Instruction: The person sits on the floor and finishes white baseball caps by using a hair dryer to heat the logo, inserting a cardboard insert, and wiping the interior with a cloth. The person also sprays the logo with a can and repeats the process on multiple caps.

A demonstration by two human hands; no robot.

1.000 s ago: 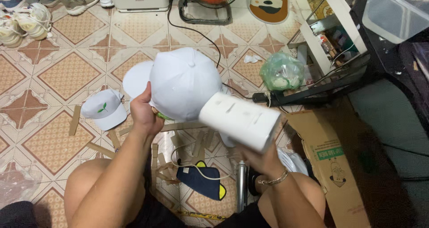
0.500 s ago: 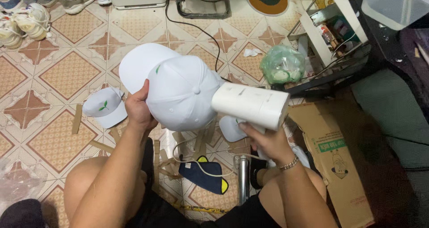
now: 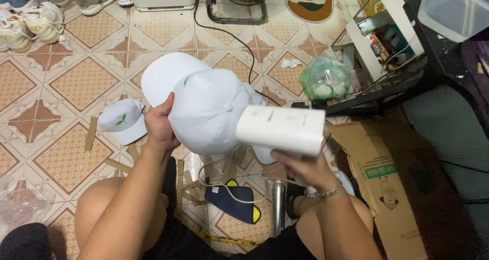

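My left hand (image 3: pixel 159 125) grips a white baseball cap (image 3: pixel 204 107) by its left side, holding it up above the tiled floor with the brim pointing away to the upper left. A small green leaf mark sits on the cap's front. My right hand (image 3: pixel 300 168) holds a white handheld steamer (image 3: pixel 281 129) from below, and the steamer's head presses against the cap's right side near the crown button. A white cord (image 3: pixel 224 186) runs down from the steamer toward my lap.
A second white cap (image 3: pixel 122 121) with a green leaf lies on the floor to the left. A flattened cardboard box (image 3: pixel 377 188) lies at right, beside a green plastic bag (image 3: pixel 324 77) and a dark shelf frame. Shoes, a fan base and cardboard strips surround me.
Both hands have turned the cap a little, brim swinging further left. The steamer has levelled out and now lies horizontally against the cap's right side.
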